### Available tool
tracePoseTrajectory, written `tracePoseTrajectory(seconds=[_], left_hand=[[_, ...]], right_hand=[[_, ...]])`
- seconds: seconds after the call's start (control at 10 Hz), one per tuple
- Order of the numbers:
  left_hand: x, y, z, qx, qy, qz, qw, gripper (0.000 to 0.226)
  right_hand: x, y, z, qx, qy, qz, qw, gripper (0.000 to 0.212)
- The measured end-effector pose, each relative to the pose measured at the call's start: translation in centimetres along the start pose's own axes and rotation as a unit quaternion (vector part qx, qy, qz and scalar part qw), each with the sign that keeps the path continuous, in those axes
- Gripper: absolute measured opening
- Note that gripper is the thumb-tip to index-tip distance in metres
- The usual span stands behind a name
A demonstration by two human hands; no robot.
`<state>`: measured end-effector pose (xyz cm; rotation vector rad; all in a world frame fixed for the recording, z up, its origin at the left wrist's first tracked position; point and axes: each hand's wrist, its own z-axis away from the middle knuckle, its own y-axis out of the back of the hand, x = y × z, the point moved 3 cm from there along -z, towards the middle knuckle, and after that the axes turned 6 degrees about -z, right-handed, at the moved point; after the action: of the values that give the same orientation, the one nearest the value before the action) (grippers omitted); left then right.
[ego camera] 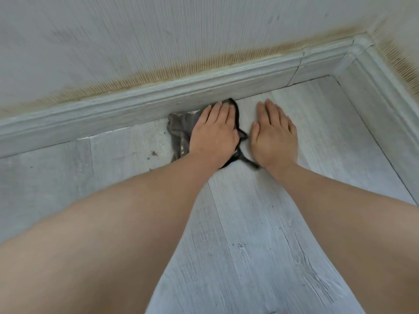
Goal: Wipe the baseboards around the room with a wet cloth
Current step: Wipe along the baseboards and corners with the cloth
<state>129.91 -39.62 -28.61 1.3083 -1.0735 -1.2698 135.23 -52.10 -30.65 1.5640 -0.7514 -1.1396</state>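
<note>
- Grey cloth [181, 130] lies bunched on the pale wood-look floor [238, 223], its far edge touching the foot of the baseboard [158, 96]; a dark trimmed edge trails back between my two wrists.
- My left hand [215, 132] lies flat on the cloth with straight fingers, pressing it down rather than clutching it; the fingertips reach nearly to the baseboard.
- My right hand [273, 134] rests palm-down on the bare floor just beside the cloth, fingers straight, holding nothing. I take it to be bracing me.
- Handling, as I judge it: the cloth is soft and limp and will fold wherever I push. If wet, it should cling and drag a little on the moulding. It looks light, with nothing fragile about it.
- For a better hold I would gather the bunched middle under my palm, keep the loose trailing edge tucked in, and press the wad against the baseboard's face and top lip.
- Specks of dirt [154, 153] sit on the floor left of the cloth, and a yellowish stain [204, 62] runs along the wall above the baseboard toward the corner [360, 45].
</note>
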Motion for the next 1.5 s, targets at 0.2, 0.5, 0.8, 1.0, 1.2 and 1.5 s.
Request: tracePoseTrajectory(seconds=[0.2, 0.5, 0.8, 1.0, 1.2, 1.5], left_hand=[[-2.7, -0.2, 1.4, -0.001, -0.003, -0.009, 1.000, 0.070], [-2.5, 0.3, 2.9, -0.013, 0.052, -0.068, 0.996, 0.060], [-2.8, -0.4, 2.5, 0.001, 0.046, 0.009, 0.999, 0.070], [-6.5, -0.7, 5.6, -0.019, 0.094, -0.027, 0.995, 0.070], [-4.9, -1.0, 5.0, 0.009, 0.107, 0.016, 0.994, 0.060], [-5.2, -1.2, 4.9, 0.025, 0.093, 0.071, 0.993, 0.062]], right_hand=[[0.2, 0.0, 0.0, -0.013, 0.000, -0.002, 1.000, 0.052], [0.1, 0.1, -0.1, -0.021, -0.004, 0.001, 1.000, 0.053], [0.1, 0.2, 0.0, -0.019, -0.008, -0.001, 1.000, 0.052], [-0.1, 0.4, 0.0, -0.027, -0.004, -0.004, 1.000, 0.053], [-0.1, 0.2, 0.0, -0.045, -0.004, 0.002, 0.999, 0.053], [-6.1, -1.2, 0.7, -0.062, 0.002, -0.016, 0.998, 0.054]])
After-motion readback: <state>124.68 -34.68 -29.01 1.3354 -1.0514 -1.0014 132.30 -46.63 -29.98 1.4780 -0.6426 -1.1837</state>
